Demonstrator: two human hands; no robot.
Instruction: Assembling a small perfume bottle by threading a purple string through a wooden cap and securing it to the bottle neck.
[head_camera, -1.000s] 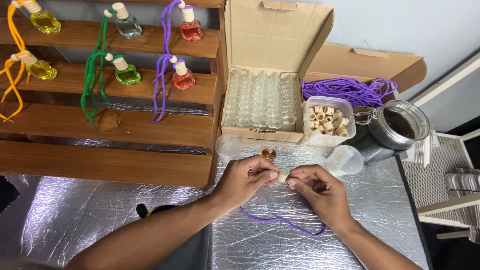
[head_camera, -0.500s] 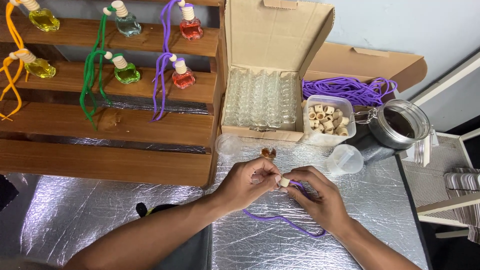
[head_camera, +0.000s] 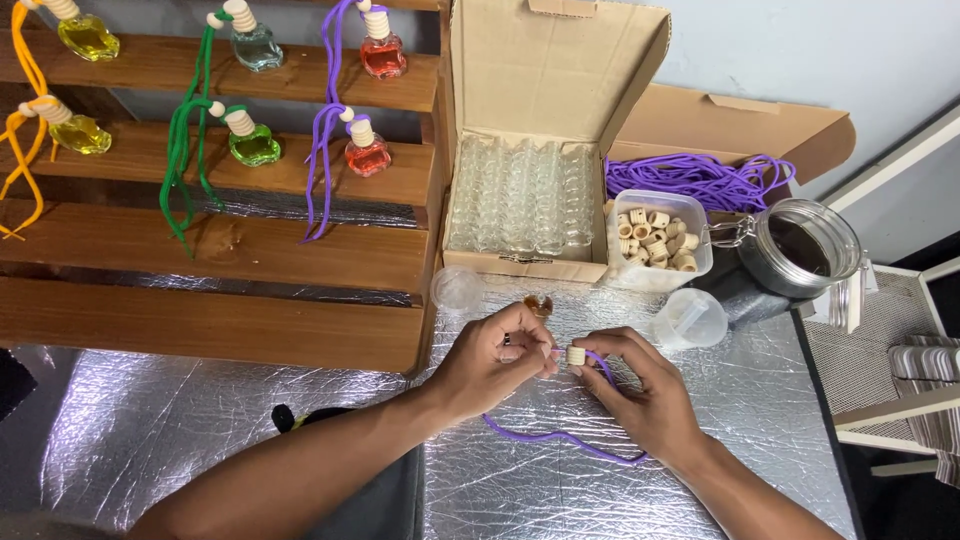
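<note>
— What could go wrong here?

— The small wooden cap (head_camera: 576, 355) is only nipped at the fingertips, so I judge it could slip off the purple cord (head_camera: 560, 436) and roll across the foil-covered bench (head_camera: 200, 440). The small amber bottle (head_camera: 538, 304) stands just behind the hands, and a knuckle could tip it. The clear plastic cup (head_camera: 688, 320) beside the right hand is also close enough to be knocked.

— How do the fingers sit?

— The left hand (head_camera: 492, 362) has its thumb and forefinger pressed together on something small, probably the cord's end; I cannot tell exactly what. The right hand (head_camera: 640, 390) pinches the cap between thumb and forefinger, with the other fingers loosely curled and resting on the bench.

— And the cord?

— It runs from the cap under the right hand and loops on the bench towards the person.

— What else is around?

— An open cardboard box (head_camera: 550, 60) of empty glass bottles, a tub of wooden caps (head_camera: 660, 235), a bundle of purple cords (head_camera: 700, 180), a glass jar (head_camera: 800, 245), and filled bottles hanging on a wooden rack (head_camera: 200, 250).
</note>
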